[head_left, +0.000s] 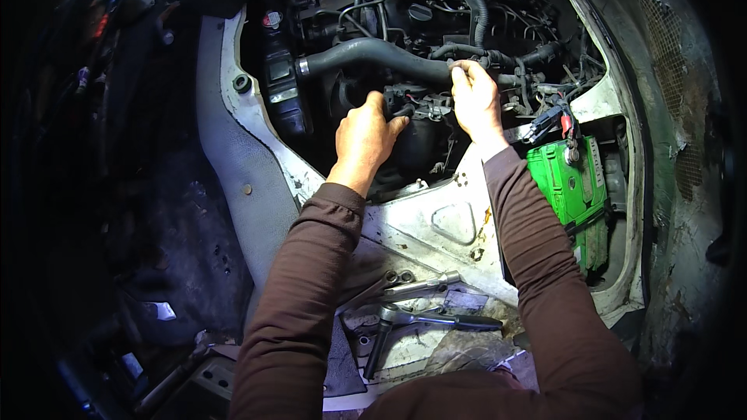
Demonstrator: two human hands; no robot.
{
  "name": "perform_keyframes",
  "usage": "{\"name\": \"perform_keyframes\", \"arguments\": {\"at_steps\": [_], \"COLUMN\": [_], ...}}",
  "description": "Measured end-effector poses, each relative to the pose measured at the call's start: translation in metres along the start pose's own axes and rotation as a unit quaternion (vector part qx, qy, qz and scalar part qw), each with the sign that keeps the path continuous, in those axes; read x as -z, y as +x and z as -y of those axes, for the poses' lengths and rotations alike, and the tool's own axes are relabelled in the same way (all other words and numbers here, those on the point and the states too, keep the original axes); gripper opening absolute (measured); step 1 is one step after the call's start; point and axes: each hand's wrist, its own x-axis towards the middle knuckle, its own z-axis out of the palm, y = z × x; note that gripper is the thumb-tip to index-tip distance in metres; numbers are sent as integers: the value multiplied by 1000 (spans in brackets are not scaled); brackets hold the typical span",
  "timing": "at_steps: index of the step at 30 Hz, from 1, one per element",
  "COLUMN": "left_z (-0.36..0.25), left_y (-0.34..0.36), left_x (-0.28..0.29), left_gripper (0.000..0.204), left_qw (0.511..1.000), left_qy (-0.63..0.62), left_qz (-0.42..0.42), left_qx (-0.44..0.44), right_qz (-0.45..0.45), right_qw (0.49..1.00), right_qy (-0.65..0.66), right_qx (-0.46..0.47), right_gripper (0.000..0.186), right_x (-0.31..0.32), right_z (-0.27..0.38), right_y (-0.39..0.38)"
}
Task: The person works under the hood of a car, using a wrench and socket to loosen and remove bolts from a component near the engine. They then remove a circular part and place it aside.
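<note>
A thick black radiator hose (373,54) curves across the engine bay, with a metal clamp (303,68) round its left end. My right hand (476,97) is closed at the hose's right end, fingertips on top of it. Below the hose, my left hand (364,136) is closed, thumb and fingers curled around a dark part that I cannot make out. Right beside that hand sits a cluster of dark connectors and brackets (428,105). The engine (416,15) lies behind both hands, with pipes and a ribbed conduit (478,19) across it.
A green battery (564,183) sits at the right, wires on top. On the pale body panel (420,222) nearer me lie a ratchet (436,317), a socket extension (377,350) and other tools. A black tank with a red cap (272,19) stands at the left. White frame edges surround the opening.
</note>
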Motion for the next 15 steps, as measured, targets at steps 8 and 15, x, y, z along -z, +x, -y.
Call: {"name": "perform_keyframes", "arguments": {"at_steps": [8, 15], "left_z": [34, 17], "left_y": [7, 4], "left_x": [-5, 7], "left_gripper": [32, 23], "left_qw": [921, 741], "left_qy": [-334, -583], "left_qz": [154, 275], "left_qx": [133, 187], "right_qz": [-92, 17], "right_qw": [931, 932], "right_qy": [-185, -191], "right_qx": [300, 309], "right_gripper": [12, 16], "right_x": [-35, -35], "right_z": [59, 63], "right_y": [-42, -48]}}
